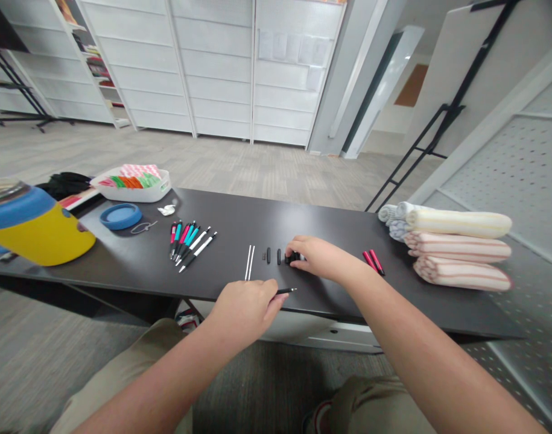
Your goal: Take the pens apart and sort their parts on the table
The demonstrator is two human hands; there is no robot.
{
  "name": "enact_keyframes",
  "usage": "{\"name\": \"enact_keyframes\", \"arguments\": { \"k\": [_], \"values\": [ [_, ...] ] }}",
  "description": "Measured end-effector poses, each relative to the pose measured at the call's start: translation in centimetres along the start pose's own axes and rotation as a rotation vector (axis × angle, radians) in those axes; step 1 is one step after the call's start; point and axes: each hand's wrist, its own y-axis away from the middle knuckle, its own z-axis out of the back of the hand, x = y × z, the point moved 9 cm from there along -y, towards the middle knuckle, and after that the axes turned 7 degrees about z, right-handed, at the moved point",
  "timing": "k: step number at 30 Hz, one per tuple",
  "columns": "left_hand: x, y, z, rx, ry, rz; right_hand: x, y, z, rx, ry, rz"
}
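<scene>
My left hand (246, 307) is closed round a thin black pen refill (286, 291) whose tip points right, just above the near edge of the black table (239, 226). My right hand (314, 256) rests on the table with its fingers curled onto a small black pen part (292, 258). Two short black pen pieces (273, 255) and two thin white refill tubes (249, 263) lie just left of that hand. Two red pen barrels (374, 261) lie to its right.
A bunch of assembled pens (189, 241) lies left of centre. A white tray of coloured packets (133, 182), a blue ring lid (120, 215) and a yellow-and-blue jug (31, 226) stand at the left. Rolled towels (452, 247) are stacked at the right end.
</scene>
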Motion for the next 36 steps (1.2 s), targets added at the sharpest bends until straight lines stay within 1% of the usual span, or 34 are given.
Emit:
{"name": "enact_keyframes", "arguments": {
  "k": [9, 15, 28, 36],
  "values": [
    [-0.04, 0.07, 0.05, 0.018, -0.005, 0.012, -0.08, -0.16, -0.46, 0.037, -0.033, 0.027],
    [0.0, 0.08, -0.03, 0.028, -0.004, 0.018, 0.02, -0.1, -0.13, 0.029, -0.018, 0.009],
    [-0.01, 0.07, -0.03, 0.007, -0.014, 0.004, -0.03, -0.21, -0.36, 0.038, -0.001, 0.003],
    [-0.01, 0.07, 0.02, 0.02, -0.009, 0.01, 0.12, -0.13, -0.07, 0.03, 0.001, -0.006]
  ]
}}
